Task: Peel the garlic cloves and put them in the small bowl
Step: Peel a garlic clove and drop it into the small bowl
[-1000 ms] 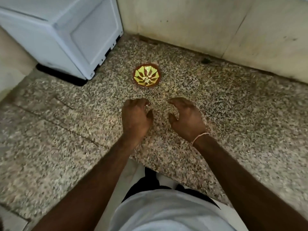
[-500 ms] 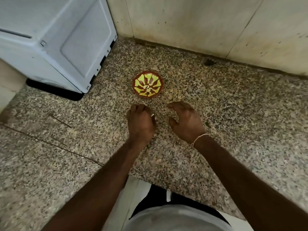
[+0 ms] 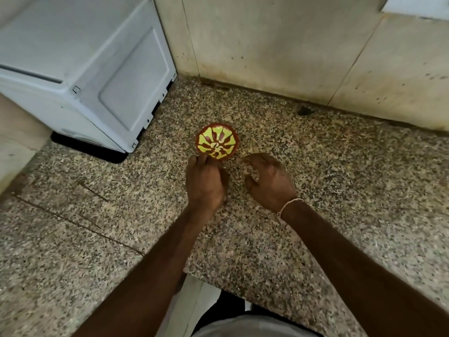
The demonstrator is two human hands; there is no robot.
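Note:
The small bowl [image 3: 217,142], red-brown with a yellow petal pattern, sits on the speckled stone counter [image 3: 328,181]; a few pale pieces lie at its centre. My left hand [image 3: 205,183] has its fingers bunched together, with the tips at the bowl's near rim. The garlic clove it pinches is hidden under the fingers. My right hand [image 3: 269,181] hovers just right of it, a little short of the bowl, fingers curled and apart, with nothing visible in them. A pale thread band circles the right wrist.
A white appliance [image 3: 85,69] stands at the back left, close to the bowl. Beige wall tiles [image 3: 279,49] close off the back. The counter's front edge [image 3: 218,283] runs near my body. A dark spot [image 3: 302,110] lies at the wall's foot.
My left hand has moved forward from the counter to the bowl's near rim, fingers still pinched; a small pale bit showed at its thumb earlier. The right hand stayed beside it.

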